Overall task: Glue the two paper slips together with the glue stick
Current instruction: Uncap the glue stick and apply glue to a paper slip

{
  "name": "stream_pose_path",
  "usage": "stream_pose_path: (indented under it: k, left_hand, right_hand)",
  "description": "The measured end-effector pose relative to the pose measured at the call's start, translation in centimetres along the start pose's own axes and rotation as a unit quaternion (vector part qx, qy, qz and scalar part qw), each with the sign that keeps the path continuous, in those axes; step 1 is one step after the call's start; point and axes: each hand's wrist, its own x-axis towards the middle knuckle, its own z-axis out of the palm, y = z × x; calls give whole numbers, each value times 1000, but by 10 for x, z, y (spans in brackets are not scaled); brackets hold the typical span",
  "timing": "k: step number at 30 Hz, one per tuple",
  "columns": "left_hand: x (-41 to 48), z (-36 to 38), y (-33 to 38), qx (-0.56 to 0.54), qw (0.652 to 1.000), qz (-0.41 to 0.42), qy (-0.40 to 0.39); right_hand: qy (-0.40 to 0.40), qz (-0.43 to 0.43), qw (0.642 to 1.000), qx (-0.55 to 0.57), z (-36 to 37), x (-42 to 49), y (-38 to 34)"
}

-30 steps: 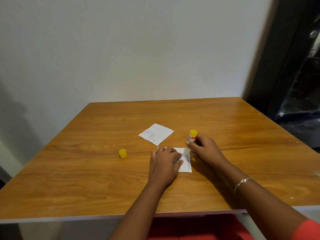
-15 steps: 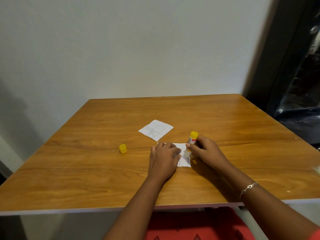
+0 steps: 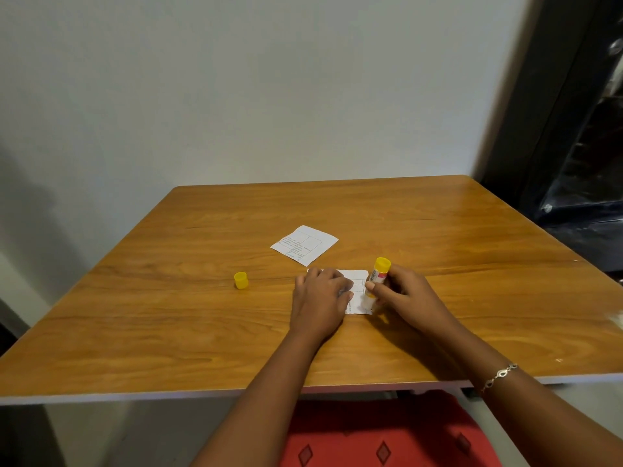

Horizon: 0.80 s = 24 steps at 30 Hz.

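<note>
The glue stick (image 3: pixel 377 280) is standing nearly upright in the head view, tilting a little, with its yellow end up and its lower end pressing on the right part of the near slip (image 3: pixel 358 291). The right hand (image 3: pixel 403 298) is gripping it, the fingers (image 3: pixel 372 286) curling around the tube's lower half. A thin bracelet (image 3: pixel 499 376) is sitting on that wrist.

The left hand (image 3: pixel 319 303) is lying palm down and flat on the left part of the same slip, fingers spread only slightly, pinning the paper to the table (image 3: pixel 168 332) and holding nothing else. The slip is showing white between the two hands, with faint printed lines on it, and its near edge is peeking out beside the left thumb.

The far slip (image 3: pixel 304 244) is lying flat a little beyond the hands, apart from the near slip, turned at an angle, with a printed grid and small text facing up.

The cap (image 3: pixel 241 280), yellow, is standing on the table to the left of the left hand, well apart from the stick.

A red patterned cloth (image 3: pixel 387 433) is showing below the table's near edge, between the forearms.
</note>
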Motion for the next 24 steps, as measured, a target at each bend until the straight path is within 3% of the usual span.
stream_pose_path:
  k: [4,11,17,24]
  left_hand:
    - [-1,-1,1,1,1000,-2,-1]
    - [-4,-8,-1,-120,992,11,21]
    - [-3,-8,-4,-133,990,10,-45]
    - [-4,-8,-6,-69,998,5,-1]
  right_hand:
    - [12,20,999,24,2,-3,5]
    - [98,75,957,261,3,-8,19]
    - [109,80,946,294,5,-9,20]
    - [108,74,947,292,5,-11,20]
